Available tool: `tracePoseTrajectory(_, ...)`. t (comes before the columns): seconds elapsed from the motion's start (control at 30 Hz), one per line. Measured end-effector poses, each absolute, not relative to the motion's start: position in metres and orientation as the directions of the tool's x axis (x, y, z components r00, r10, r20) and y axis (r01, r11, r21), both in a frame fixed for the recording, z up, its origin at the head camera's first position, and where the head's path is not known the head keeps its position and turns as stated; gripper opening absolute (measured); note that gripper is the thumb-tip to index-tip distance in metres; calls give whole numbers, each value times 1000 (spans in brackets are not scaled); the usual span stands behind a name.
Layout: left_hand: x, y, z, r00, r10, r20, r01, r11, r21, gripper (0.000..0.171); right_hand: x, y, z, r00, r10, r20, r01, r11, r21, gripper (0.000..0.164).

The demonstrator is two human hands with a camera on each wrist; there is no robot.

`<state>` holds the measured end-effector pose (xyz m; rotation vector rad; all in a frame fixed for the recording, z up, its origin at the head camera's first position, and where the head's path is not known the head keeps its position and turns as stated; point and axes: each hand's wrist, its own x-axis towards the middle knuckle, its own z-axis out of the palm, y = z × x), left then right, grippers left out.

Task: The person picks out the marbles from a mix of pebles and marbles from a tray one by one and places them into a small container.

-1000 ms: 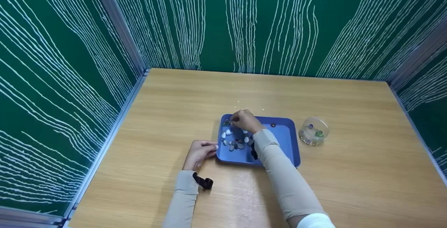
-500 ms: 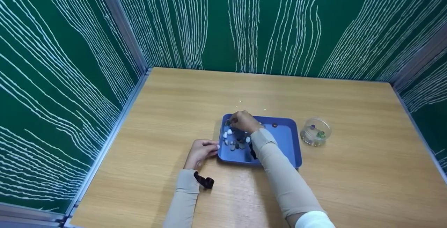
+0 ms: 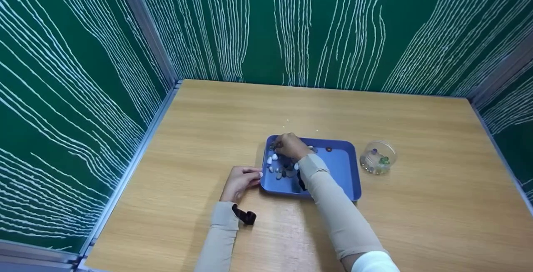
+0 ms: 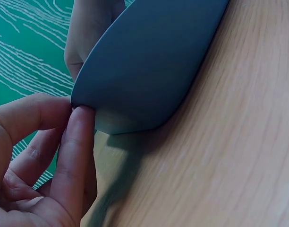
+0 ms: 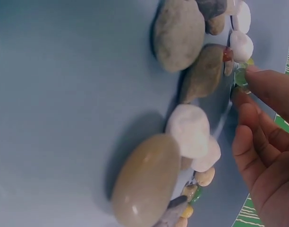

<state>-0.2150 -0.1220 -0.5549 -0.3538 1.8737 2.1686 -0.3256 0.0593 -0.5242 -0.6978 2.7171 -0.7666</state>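
A blue rectangular tray [image 3: 341, 172] lies on the table, with pebbles and glass marbles in its left half. At the tray's left edge my left hand [image 3: 242, 182] pinches the rim between thumb and forefinger, as the left wrist view shows. My right hand [image 3: 293, 147] reaches into the far left corner. Seen from the right wrist, its thumb and forefinger pinch a green glass marble [image 5: 241, 77]. Close by are white pebbles [image 5: 242, 46], and nearer the camera lie a grey pebble [image 5: 179, 34] and a large tan pebble [image 5: 147, 179]. My right forearm covers part of the tray.
Right of the tray stands a clear round container [image 3: 378, 168] with green marbles [image 3: 384, 160] and a purple marble [image 3: 374, 151] inside. A brown marble [image 3: 329, 149] sits alone in the tray's far right part. Green panels [image 3: 258, 26] with white lines surround the wooden table [image 3: 437, 188].
The head view has shifted slightly. My right hand stays over the tray's far left corner with only small finger movements, and my left hand keeps its hold on the rim.
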Motion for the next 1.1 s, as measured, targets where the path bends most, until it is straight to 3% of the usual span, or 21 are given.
tracePoseTrajectory(0.93, -215, -123, -558, -933, 33, -357, -359, -123, 925, 28, -323, 66, -529, -842, -537, -50, -425, 718, -551, 14)
tracePoseTrajectory(1.1, -216, -124, -559, -929, 27, -369, -369, -127, 921, 28, -323, 67, -528, -857, -506, -98, -372, 738, -563, 18)
